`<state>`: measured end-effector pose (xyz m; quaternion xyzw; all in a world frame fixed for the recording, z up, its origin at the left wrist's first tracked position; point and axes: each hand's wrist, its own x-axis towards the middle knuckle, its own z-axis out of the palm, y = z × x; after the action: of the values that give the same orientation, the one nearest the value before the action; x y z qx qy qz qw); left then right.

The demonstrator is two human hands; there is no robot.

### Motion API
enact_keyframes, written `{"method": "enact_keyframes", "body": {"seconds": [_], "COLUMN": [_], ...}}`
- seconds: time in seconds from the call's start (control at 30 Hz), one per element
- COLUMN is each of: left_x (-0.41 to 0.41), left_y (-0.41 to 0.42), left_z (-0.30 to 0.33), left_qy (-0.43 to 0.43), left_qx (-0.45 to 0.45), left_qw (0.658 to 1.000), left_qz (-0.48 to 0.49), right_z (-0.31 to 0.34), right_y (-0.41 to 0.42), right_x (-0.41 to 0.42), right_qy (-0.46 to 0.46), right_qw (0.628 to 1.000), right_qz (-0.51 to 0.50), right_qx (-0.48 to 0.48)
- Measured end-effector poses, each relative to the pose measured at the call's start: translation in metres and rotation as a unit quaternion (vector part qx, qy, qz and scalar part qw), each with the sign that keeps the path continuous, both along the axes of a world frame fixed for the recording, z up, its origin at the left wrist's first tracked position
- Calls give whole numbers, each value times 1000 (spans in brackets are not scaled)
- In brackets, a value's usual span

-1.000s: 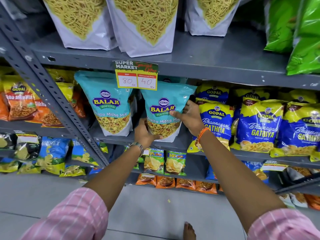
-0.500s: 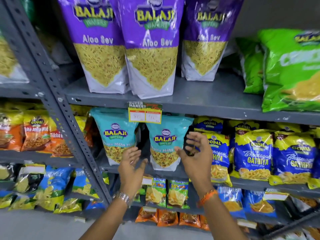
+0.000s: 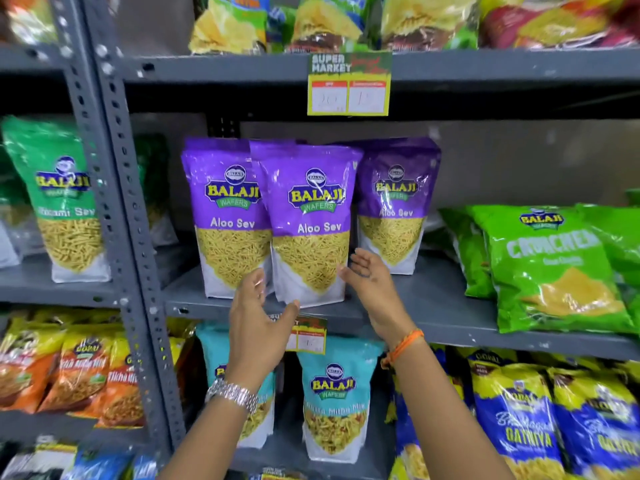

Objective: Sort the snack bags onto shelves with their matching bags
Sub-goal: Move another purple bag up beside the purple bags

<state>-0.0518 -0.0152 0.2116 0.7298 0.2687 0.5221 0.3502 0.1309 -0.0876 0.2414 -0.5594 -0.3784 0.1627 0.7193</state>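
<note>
Three purple Aloo Sev bags stand upright on a grey shelf (image 3: 433, 306); the middle purple bag (image 3: 310, 220) overlaps the left purple bag (image 3: 228, 216), and the right purple bag (image 3: 398, 206) stands further back. My left hand (image 3: 258, 327) is open just below the middle bag's lower left corner. My right hand (image 3: 372, 289) is open beside its lower right edge, fingertips close to it. Neither hand grips anything. One shelf down stand two teal Mitha Mix bags (image 3: 334, 400), the left one partly behind my left arm.
Green Crunchex bags (image 3: 550, 268) lie at the right on the same shelf. A green sev bag (image 3: 65, 202) stands left of the perforated grey upright (image 3: 114, 209). Blue-yellow Gathiya bags (image 3: 526, 424) and orange bags (image 3: 79, 375) fill the lower shelf. A price tag (image 3: 349, 84) hangs above.
Both hands let go of the teal Mitha Mix bag on the lower shelf and rose, open, to the purple Aloo Sev bags. My view tilted upward.
</note>
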Motion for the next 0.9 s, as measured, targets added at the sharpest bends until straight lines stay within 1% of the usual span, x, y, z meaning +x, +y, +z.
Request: {"method": "enact_keyframes", "body": {"seconds": [0.1, 0.17, 0.23, 0.33, 0.43, 0.5, 0.57, 0.7, 0.8, 0.9], "left_x": [14, 23, 31, 38, 48, 58, 70, 96, 110, 117], "left_y": [8, 9, 8, 3, 2, -2, -9, -22, -26, -23], "left_z": [7, 9, 9, 10, 18, 23, 31, 37, 36, 34], "left_qy": [58, 99, 121, 121, 115, 116, 117, 118, 115, 118], "left_qx": [51, 69, 81, 93, 118, 135, 134, 102, 101, 101], "left_qw": [997, 992, 988, 986, 984, 982, 983, 988, 988, 986], "left_qz": [22, 29, 54, 73, 73, 68, 53, 2, -36, -52], "right_z": [3, 4, 5, 4, 7, 9, 9, 10, 9, 7], "right_y": [19, 25, 25, 20, 7, -5, -17, -41, -55, -62], "right_x": [13, 18, 19, 19, 28, 38, 50, 72, 82, 83], "right_qy": [21, 13, 4, 0, -7, 4, 9, -4, -5, -7], "right_qw": [999, 996, 995, 997, 997, 997, 997, 997, 997, 997], "right_qz": [49, 83, 97, 80, 59, 44, 23, -31, -48, -55], "right_qx": [10, 14, 10, 22, 40, 61, 76, 70, 66, 60]}}
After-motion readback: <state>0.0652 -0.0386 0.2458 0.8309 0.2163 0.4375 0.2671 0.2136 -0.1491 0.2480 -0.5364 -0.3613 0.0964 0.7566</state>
